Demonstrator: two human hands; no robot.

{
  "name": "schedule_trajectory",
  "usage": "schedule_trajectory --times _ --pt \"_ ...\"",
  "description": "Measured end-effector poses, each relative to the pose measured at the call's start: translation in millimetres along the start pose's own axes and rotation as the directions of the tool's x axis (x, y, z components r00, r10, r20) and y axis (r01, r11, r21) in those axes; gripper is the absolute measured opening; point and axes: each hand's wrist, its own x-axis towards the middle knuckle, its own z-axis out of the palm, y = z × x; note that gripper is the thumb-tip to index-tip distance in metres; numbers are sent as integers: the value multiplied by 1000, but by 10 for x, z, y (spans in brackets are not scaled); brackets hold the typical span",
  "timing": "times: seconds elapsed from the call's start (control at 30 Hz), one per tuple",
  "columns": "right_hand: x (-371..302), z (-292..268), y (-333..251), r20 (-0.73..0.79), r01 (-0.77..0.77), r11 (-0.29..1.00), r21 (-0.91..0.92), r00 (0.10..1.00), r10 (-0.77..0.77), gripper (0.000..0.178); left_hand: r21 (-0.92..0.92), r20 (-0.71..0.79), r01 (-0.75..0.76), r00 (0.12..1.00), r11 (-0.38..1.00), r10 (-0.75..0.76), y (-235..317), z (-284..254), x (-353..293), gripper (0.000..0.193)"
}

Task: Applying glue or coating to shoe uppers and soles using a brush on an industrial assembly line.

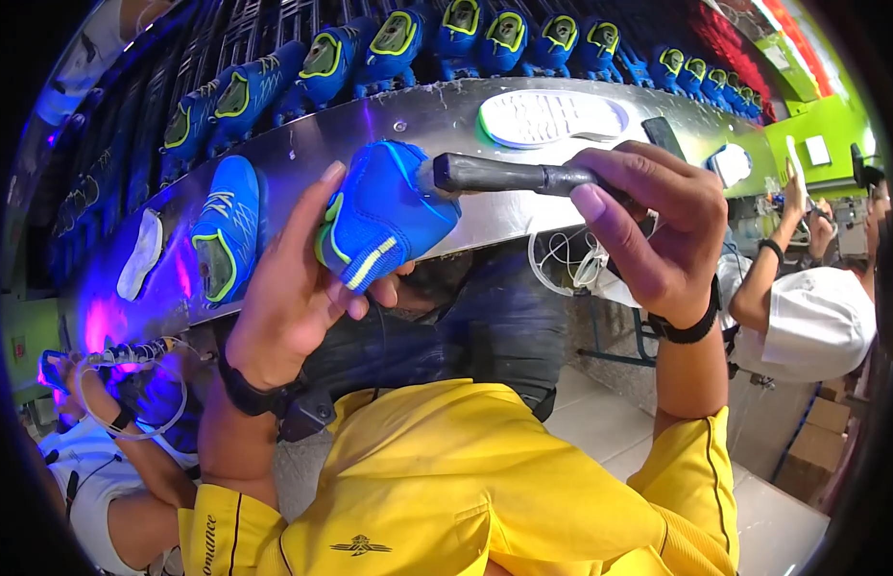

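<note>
My left hand is wrapped around the heel end of a blue shoe upper with lime-green edging and a pale stripe down its back. The upper is tilted above the front edge of a metal bench. Between the thumb and fingers of my right hand is a brush with a dark, worn handle. Its short bristle end meets the lower edge of the upper, at the side away from my left palm. The bristles themselves barely show.
A white shoe sole and a blue shoe lie on the metal bench, with a pale insole-like piece at left. Several blue shoes line the rack behind. People work at left and right.
</note>
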Motion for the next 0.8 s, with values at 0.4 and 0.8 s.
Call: schedule_trajectory --times 0.4,0.8 --pt "-25 -7 366 -23 71 964 255 997 -67 24 -509 357 391 906 767 -225 -325 123 41 56" --pt "-366 -24 518 -68 -24 949 313 997 48 22 -564 413 481 868 672 -275 -306 345 80 54"
